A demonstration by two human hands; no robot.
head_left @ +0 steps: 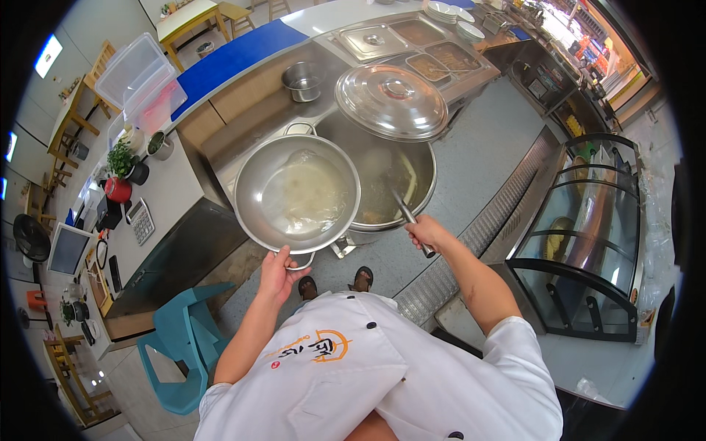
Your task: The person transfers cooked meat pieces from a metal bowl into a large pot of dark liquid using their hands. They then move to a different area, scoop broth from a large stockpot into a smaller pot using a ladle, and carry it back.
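Observation:
My left hand (278,273) grips the near loop handle of a wide two-handled steel pan (251,190). Cloudy, pale liquid (311,193) covers the pan's bottom. To its right is a large steel stockpot (431,176), partly overlapped by the pan's rim. My right hand (427,234) is closed around the metal handle (405,206) of a utensil that reaches down into the pot. Its lower end is hidden in steam and broth. A domed steel lid (391,102) lies tilted over the far part of the pot.
Behind the lid are steel food trays (375,41) and stacked white plates (441,12). A small steel pot (302,81) stands on the far counter. At left are a calculator (140,220) and a teal chair (187,342); a glass display case (579,237) is at right.

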